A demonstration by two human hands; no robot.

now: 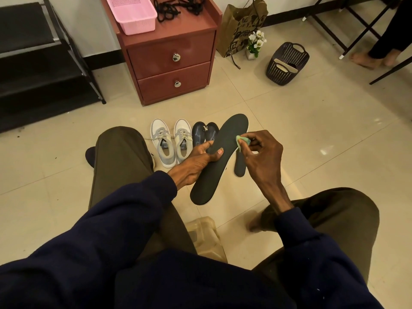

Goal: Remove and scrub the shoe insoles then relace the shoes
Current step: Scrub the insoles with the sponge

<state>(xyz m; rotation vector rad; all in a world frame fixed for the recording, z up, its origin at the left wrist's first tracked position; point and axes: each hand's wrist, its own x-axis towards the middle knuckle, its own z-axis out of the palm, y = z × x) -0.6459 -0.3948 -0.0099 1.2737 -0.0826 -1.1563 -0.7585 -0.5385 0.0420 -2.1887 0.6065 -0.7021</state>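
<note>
Paper bag (243, 27) lettering too blurred to read, left hand (196, 162) grip closed round dark insole (220, 157) mid-length, right hand (260, 152) pinching green cloth (243, 140) against its edge, laced grey shoes (171, 144) beside on floor.

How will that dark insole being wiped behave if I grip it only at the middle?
The dark insole looks thin and probably light; the left hand holds it mid-length, and both ends stay nearly straight, so likely semi-stiff. It may flex where the right hand presses the green cloth.
</note>
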